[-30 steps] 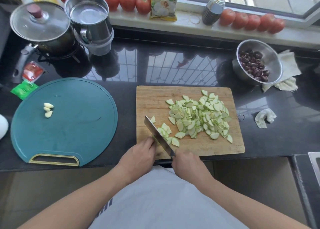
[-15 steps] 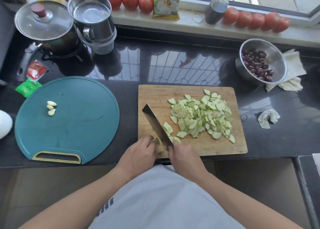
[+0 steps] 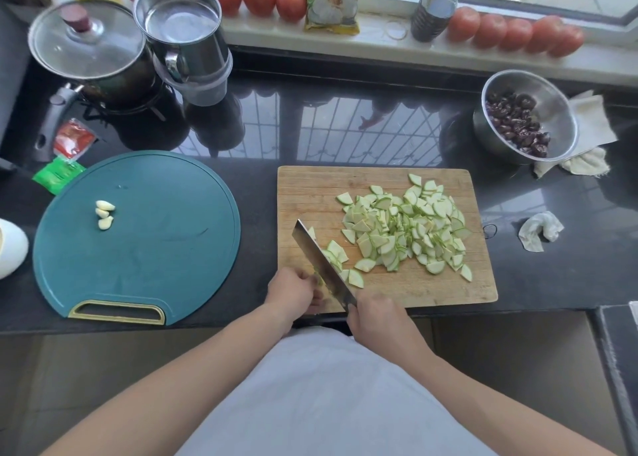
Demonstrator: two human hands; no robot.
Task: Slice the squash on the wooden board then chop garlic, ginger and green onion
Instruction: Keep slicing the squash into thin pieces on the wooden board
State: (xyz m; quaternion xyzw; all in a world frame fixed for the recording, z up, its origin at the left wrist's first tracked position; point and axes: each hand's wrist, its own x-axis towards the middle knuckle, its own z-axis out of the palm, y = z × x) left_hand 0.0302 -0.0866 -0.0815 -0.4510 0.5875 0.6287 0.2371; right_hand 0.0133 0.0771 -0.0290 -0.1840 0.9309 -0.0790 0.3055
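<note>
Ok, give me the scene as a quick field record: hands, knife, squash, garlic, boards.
left hand: fingers curled at the near left corner of the wooden board, beside the blade; whatever it holds is hidden
right hand: grips the knife by its handle
knife: blade angled away and to the left, over the board
squash: pile of thin slices on the wooden board, a few by the blade
garlic: three whole cloves on the green board
ginger, green onion: not in view
</note>
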